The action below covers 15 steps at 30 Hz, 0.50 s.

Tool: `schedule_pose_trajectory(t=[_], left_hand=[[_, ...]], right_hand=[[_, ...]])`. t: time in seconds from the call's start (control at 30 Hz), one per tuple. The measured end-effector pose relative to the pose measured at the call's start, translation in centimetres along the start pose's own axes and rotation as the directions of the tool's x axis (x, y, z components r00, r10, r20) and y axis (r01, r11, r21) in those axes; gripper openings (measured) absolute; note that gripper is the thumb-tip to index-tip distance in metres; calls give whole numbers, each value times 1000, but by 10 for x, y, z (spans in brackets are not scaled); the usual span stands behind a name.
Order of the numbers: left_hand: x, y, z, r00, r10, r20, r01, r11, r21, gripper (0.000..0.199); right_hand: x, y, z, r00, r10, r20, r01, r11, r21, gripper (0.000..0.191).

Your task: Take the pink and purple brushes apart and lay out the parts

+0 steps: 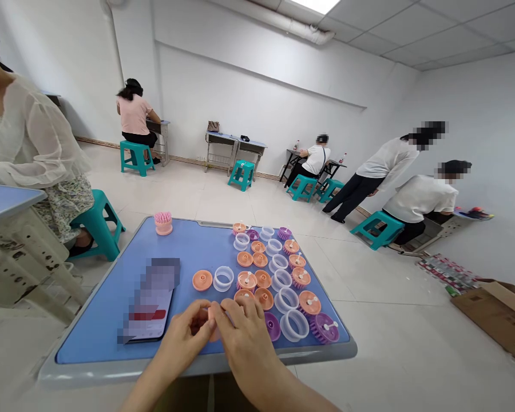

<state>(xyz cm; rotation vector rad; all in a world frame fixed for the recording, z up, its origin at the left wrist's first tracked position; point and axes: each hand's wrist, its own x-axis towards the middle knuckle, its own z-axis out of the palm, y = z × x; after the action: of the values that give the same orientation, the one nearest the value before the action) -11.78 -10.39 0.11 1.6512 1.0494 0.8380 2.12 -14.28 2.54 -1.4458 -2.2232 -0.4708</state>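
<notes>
My left hand (181,339) and my right hand (248,339) meet over the front of the blue desk (107,309). The fingers of both are closed around a peach-coloured plastic piece (215,333); most of it is hidden behind them. Just beyond lie an orange round cap (202,281) and a clear plastic ring (224,278). To the right are rows of clear rings (294,326), orange and purple caps (273,327), and bristled brush heads (325,328) with small white pieces on top. A pink bristled brush (163,223) stands upright at the back left.
A smartphone (150,303) lies left of my hands. A raised grey rim (90,375) edges the desk. A co-worker (34,131) sits close on the left at another desk (8,203). Other people, teal stools (241,175) and a cardboard box (493,315) are farther off.
</notes>
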Motion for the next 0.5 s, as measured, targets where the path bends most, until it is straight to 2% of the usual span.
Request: schedule_pose_trajectory(t=[0.13,0.33,0.4,0.5], left_hand=[[2,-1,-3,1000,-16,-1,16,1000,-1,34],[2,-6,-7,985,-162,-65,136,947,-291,46],[-1,-8,-7,990,-133,-40,114,944,-310,42],[-4,-10,-6,1000,-22,8,24,947,-319,34]], right_hand=[[3,-2,-1,1000,-9,-17,8,1000,-1,34],[3,7,-4,999,-5,-46,5,1000,14,49],[4,11,-5,998,26,-62,-22,998,61,46],[8,14,-5,994,63,-90,-52,991,120,35]])
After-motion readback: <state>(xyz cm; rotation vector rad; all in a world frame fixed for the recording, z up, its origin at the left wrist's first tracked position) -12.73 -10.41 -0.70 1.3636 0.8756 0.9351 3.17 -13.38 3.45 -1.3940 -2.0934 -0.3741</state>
